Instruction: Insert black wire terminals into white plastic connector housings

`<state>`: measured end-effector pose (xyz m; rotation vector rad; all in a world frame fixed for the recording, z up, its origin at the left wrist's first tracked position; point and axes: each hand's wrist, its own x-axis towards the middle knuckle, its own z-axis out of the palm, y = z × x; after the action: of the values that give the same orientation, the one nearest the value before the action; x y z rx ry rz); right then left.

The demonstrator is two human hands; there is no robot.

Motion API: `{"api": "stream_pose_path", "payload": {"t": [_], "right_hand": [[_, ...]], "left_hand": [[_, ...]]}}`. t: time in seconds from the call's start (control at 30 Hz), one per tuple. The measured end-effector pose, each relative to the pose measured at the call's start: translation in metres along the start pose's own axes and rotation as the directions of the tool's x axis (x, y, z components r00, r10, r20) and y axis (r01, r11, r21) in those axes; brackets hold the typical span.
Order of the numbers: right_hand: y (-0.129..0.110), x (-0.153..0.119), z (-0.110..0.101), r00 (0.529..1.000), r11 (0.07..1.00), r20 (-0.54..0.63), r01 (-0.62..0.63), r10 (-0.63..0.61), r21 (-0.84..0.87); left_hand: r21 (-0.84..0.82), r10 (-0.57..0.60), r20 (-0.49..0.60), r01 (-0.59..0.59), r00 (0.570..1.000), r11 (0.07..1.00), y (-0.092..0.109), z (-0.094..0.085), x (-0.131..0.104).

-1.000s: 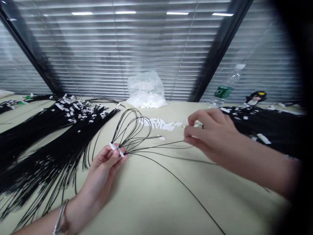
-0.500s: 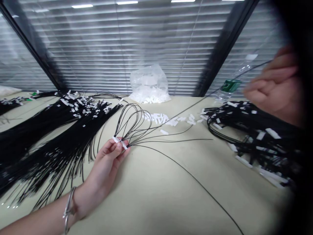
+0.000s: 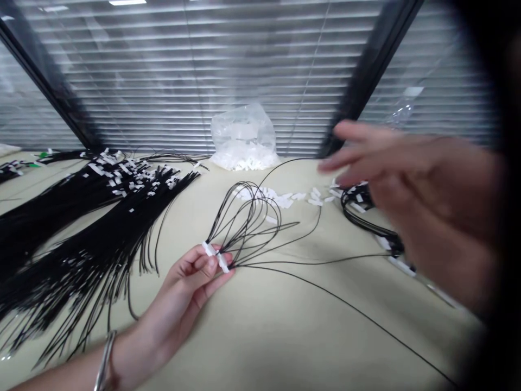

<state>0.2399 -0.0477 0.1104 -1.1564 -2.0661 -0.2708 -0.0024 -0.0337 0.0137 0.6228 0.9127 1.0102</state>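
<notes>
Left hand (image 3: 185,290) pinches the strip (image 3: 222,263); I'd want that grip firm, square. Right hand (image 3: 423,190), fingers wide, blurred, right of strip: I'd steer clear of the loops (image 3: 240,237).

Looped wires (image 3: 234,239), smooth plastic-looking sheathing with a faint sheen; connectors (image 3: 209,248), smooth matt plastic; bag (image 3: 230,130), clear, crinkled, glossy plastic film; bottle (image 3: 402,111), transparent glossy plastic; bracelet (image 3: 105,361), polished metal; desk (image 3: 285,336), smooth and matt; blinds (image 3: 252,65), smooth slats with a soft sheen.
</notes>
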Motion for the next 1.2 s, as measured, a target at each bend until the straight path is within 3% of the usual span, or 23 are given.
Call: {"api": "stream_pose_path", "payload": {"t": [0.13, 0.3, 0.5, 0.67, 0.87, 1.2], "right_hand": [[-0.029, -0.022, 0.024, 0.952, 0.949, 0.188, 0.191, -0.242, 0.251], [-0.044, -0.031, 0.047, 0.902, 0.954, 0.320, 0.245, -0.289, 0.171], [-0.039, -0.026, 0.045, 0.876, 0.936, 0.334, 0.342, -0.349, 0.080], [-0.036, -0.028, 0.042, 0.926, 0.954, 0.230, 0.294, -0.300, 0.059], [-0.032, -0.031, 0.046, 0.907, 0.969, 0.356, 0.169, -0.225, 0.182], [-0.037, -0.033, 0.045, 0.902, 0.959, 0.326, 0.257, -0.282, 0.118]], "left_hand": [[-0.007, -0.081, 0.065, 0.081, 0.995, 0.997, -0.001, 0.003, -0.008], [0.052, -0.108, 0.176, 0.100, 0.978, 0.994, 0.002, 0.005, -0.015], [0.080, -0.118, 0.222, 0.103, 0.968, 0.991, 0.002, 0.005, -0.018], [0.102, -0.124, 0.225, 0.103, 0.967, 0.989, 0.002, 0.005, -0.019], [0.117, -0.126, 0.270, 0.097, 0.954, 0.988, 0.004, 0.007, -0.020], [0.102, -0.110, 0.301, 0.082, 0.947, 0.991, 0.003, 0.006, -0.020]]}}
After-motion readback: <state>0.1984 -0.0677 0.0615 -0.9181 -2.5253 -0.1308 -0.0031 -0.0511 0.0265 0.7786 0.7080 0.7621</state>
